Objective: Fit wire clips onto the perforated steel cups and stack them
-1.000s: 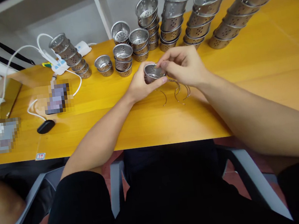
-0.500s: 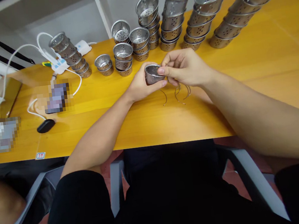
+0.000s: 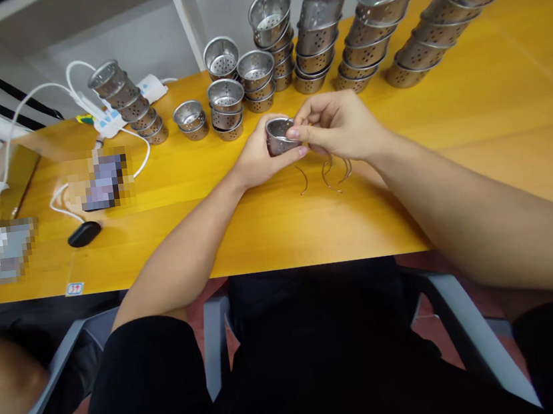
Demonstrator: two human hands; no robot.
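Left hand (image 3: pixel 257 157) curls round a metal cup (image 3: pixel 277 144); right hand (image 3: pixel 342 126) pinches at its rim, anything else held there hidden. Probably light, stiff and slick, it suits holding by the wall.

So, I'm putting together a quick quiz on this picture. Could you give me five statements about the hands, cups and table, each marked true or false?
1. The left hand holds a metal cup. True.
2. The right hand lies flat on the table. False: it is raised, with its thumb at the cup's rim.
3. Thin curved wires lie on the table near the hands. True.
4. All the cup stacks are the same height. False: some are clearly taller than others.
5. The stacked cups have walls without holes. False: holes show in their sides.
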